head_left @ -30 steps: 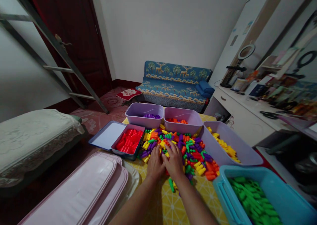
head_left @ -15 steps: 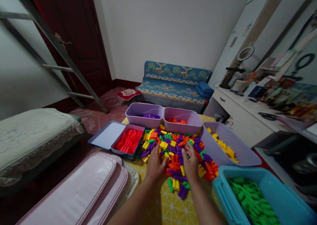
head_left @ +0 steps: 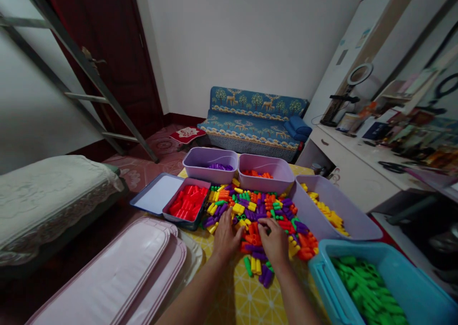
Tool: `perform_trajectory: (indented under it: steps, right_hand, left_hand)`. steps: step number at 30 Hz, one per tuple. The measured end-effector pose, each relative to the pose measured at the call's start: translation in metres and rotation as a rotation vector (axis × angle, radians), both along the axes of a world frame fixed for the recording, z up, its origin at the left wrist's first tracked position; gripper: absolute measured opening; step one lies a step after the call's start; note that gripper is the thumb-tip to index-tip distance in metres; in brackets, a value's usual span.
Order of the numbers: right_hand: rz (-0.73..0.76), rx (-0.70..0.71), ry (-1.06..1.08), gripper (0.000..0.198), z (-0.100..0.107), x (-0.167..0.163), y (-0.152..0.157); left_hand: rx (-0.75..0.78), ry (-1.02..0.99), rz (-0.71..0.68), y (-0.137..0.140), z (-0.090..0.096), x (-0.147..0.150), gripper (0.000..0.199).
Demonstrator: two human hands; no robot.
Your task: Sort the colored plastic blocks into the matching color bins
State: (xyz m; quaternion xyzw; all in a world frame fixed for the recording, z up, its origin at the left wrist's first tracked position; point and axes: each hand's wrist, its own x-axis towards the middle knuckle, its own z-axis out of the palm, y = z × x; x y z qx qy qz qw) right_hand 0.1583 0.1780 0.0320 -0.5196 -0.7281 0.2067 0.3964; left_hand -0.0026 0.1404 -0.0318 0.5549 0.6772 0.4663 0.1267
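I have my bare left hand point(head_left: 225, 238) and bare right hand point(head_left: 275, 240) at small, multicoloured tubular plastic pieces point(head_left: 237, 209) on a yellow patterned tablecloth point(head_left: 246, 302).

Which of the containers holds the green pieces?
The turquoise bin, at the near right; only it has this colour and shows green pieces inside.

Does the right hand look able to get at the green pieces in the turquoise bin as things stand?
Probably yes: the turquoise bin is open-topped beside the right hand, and nothing visible covers the green pieces; only the bin's side needs clearing.
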Motion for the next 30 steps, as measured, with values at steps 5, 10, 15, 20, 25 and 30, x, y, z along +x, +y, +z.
perform_trajectory:
  steps: [5, 10, 15, 20, 25, 30]
  right_hand:
    - [-0.014, 0.077, 0.033, 0.025, -0.009, -0.001, -0.001]
    - [-0.201, 0.160, -0.022, 0.031, -0.015, 0.010, 0.028]
    - [-0.250, -0.108, -0.269, 0.027, -0.020, 0.012, 0.053]
    - [-0.279, -0.113, -0.303, 0.016, -0.023, 0.008, 0.060]
    - [-0.266, -0.121, 0.017, 0.021, -0.023, 0.014, 0.056]
    - [-0.160, -0.113, 0.527, 0.038, -0.021, 0.015, 0.044]
  left_hand:
    - [-0.004, -0.005, 0.001, 0.000, -0.001, 0.000, 0.068]
    - [0.015, 0.008, -0.003, 0.000, 0.000, 0.000, 0.068]
    - [0.014, 0.010, -0.004, -0.001, 0.002, -0.001, 0.068]
    - [-0.008, 0.002, 0.000, -0.001, 0.003, 0.000, 0.067]
    - [-0.004, 0.001, -0.002, 0.000, 0.002, 0.000, 0.066]
    - [0.001, -0.003, -0.011, -0.001, 0.003, 0.000, 0.066]
